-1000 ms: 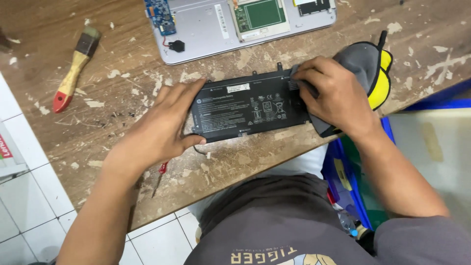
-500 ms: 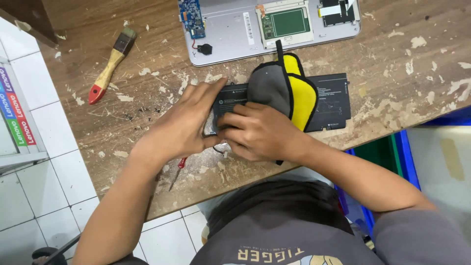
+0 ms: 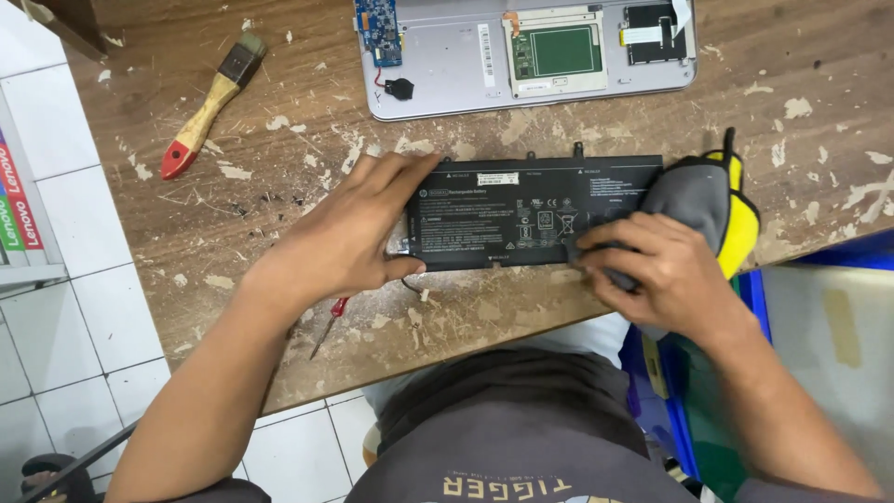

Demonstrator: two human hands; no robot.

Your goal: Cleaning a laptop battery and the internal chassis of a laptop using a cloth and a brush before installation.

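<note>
A flat black laptop battery (image 3: pixel 521 212) lies on the worn wooden table (image 3: pixel 279 186), near its front edge. My left hand (image 3: pixel 349 233) presses on the battery's left end, fingers spread over its corner. My right hand (image 3: pixel 656 270) grips a grey and yellow cloth (image 3: pixel 708 200) and holds it against the battery's right end. A thin cable shows under the battery's lower left corner.
An opened silver laptop base (image 3: pixel 447 65) with a blue circuit board and a green board lies at the back. A wooden brush with a red handle tip (image 3: pixel 207 107) lies at the left. A small red screwdriver (image 3: pixel 331 321) rests near the front edge. Blue bins (image 3: pixel 810 317) stand below right.
My right hand has slid the cloth from the middle of the battery to its right end. My left hand has stayed on the left end.
</note>
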